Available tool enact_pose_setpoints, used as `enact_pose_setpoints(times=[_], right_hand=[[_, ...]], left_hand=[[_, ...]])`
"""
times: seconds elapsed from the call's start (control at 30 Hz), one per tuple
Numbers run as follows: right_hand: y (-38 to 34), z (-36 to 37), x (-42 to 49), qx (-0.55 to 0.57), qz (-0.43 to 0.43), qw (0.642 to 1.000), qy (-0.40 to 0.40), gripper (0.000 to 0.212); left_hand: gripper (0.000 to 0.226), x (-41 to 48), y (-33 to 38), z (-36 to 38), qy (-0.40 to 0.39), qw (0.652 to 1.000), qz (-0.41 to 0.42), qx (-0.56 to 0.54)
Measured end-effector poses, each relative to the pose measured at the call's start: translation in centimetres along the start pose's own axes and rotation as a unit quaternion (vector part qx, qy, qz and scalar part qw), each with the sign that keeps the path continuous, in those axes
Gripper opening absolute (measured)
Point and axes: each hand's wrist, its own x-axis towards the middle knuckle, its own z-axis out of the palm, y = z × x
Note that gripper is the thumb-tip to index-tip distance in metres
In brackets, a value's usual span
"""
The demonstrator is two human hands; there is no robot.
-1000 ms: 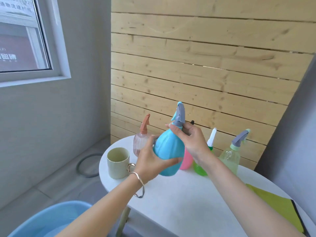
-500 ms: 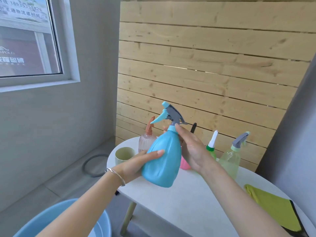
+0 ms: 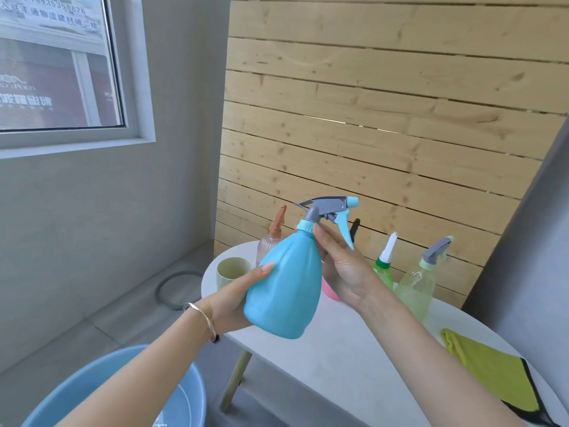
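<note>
Left hand [image 3: 237,300] cups blue spray bottle [image 3: 286,288] low on its body, thumb laid across the front. Right hand [image 3: 341,266] grips the bottle's neck at the collar, palm toward the camera. Bottle is tilted, lifted above the bench [image 3: 338,349]. Spray head [image 3: 329,208] is seated on the neck (probably being unscrewed), so opening and filling remain. Blue basin [image 3: 123,392] sits below-left of the bottle.

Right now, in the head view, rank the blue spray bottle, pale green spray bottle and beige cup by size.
1. blue spray bottle, nearest the camera, so inflated
2. pale green spray bottle
3. beige cup
</note>
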Motion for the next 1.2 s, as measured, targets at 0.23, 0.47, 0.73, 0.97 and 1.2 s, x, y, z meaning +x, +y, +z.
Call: enact_pose_setpoints(times=[0.23,0.47,0.73,0.97,1.2], right_hand=[[-1.9,-0.6,1.3,0.127,-0.089,0.986,0.066,0.034],[-6.7,-4.2,1.7,0.017,-0.259,0.952,0.163,0.015],[1.9,-10.4,1.9,-0.573,-0.044,0.796,0.188,0.027],[11.7,-15.0,-0.6,-0.693,0.054,0.704,0.146,0.029],[12.7,-15.1,-0.2,-0.730,0.023,0.669,0.140,0.027]], left_hand=[[0.066,-0.2,-0.8,-0.3,-0.054,0.995,-0.051,-0.066],[0.068,-0.1,-2.0,-2.2,0.057,0.976,-0.045,0.204],[0.088,1.6,-4.6,-3.6,0.138,0.963,0.009,0.230],[0.079,0.9,-6.2,-4.8,0.151,0.963,0.016,0.223],[0.086,0.8,-7.5,-6.0,0.173,0.963,0.012,0.205]])
